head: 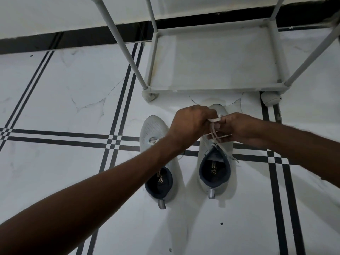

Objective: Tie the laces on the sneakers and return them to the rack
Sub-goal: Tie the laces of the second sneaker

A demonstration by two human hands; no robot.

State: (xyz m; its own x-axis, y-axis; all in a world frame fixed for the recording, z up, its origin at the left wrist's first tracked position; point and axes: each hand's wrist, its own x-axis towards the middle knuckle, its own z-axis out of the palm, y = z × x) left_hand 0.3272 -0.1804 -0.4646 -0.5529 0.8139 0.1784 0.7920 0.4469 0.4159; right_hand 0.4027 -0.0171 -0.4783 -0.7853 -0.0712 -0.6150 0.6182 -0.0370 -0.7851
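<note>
Two pale grey sneakers with dark blue linings stand side by side on the tiled floor, toes pointing at the rack. Both hands work over the right sneaker (214,168). My left hand (191,122) pinches a loop of its white lace (213,132) above the toe. My right hand (241,128) holds the other strands of the same lace, which cross between the two hands. The left sneaker (156,129) lies partly under my left forearm; a white lace end shows at its eyelets. The grey shoe rack (211,57) stands just beyond the toes, its bottom shelf bare.
The floor is white marble-look tile with black double stripes. The rack's grey poles rise toward the camera and its feet rest on the floor close to the sneakers. A wall with a black skirting runs behind the rack.
</note>
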